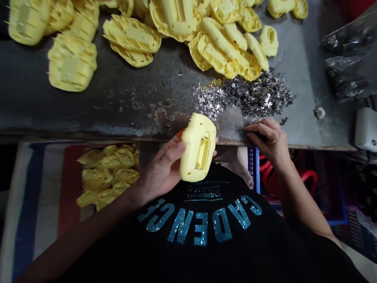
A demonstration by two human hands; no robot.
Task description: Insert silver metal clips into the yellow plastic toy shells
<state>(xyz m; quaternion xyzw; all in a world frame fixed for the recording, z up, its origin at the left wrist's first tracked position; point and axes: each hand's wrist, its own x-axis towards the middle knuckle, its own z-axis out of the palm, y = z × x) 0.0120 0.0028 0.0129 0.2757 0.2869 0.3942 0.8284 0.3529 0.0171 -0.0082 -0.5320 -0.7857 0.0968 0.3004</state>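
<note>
My left hand (165, 165) grips a yellow plastic shell (188, 157) by its sides, in front of my chest at the table's edge. The shell's rectangular battery slot faces up, with small holes near its corners. My right hand (269, 139) rests at the table edge, thumb and fingertips pinched together; whatever may be between them is too small to make out. Just beyond it lies a loose heap of small shiny metal pieces (250, 94). Something orange shows behind the shell, by my left fingers.
Many yellow shells (132, 35) are piled along the back of the grey table (123, 94). More yellow parts (112, 169) lie below, on striped cloth (67, 177). A clear bag of metal pieces (350, 63) and a white device (366, 129) stand right. Red rings (306, 181) lie beneath.
</note>
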